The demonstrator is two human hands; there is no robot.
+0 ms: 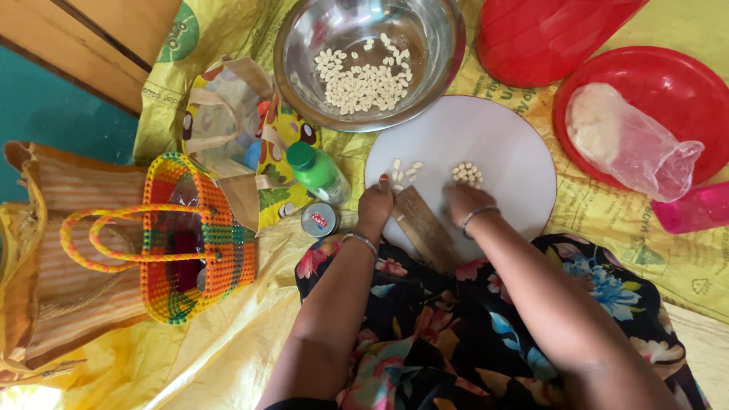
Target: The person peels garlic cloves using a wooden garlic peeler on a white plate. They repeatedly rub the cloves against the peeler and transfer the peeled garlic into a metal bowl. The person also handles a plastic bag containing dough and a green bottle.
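My left hand [375, 203] rests on a white round board [505, 152], fingers curled over the top end of a wooden-handled tool [425, 228] that lies across the board's near edge. A few pale peeled seeds [405, 171] lie just beyond its fingertips. My right hand [465, 200] is on the board too, blurred, with its fingers by a small heap of the same pale seeds [467, 174]. Whether it pinches any seed cannot be told. Both wrists wear metal bangles. A steel bowl [304, 45] beyond the board holds many more pale seeds [366, 82].
A green-capped bottle [317, 171] and a small round tin [320, 219] sit left of the board. A woven orange basket [197, 235] stands further left beside a printed bag [228, 121]. At the right are a red plate [683, 83] with a plastic bag [630, 140], and a red tub [547, 34].
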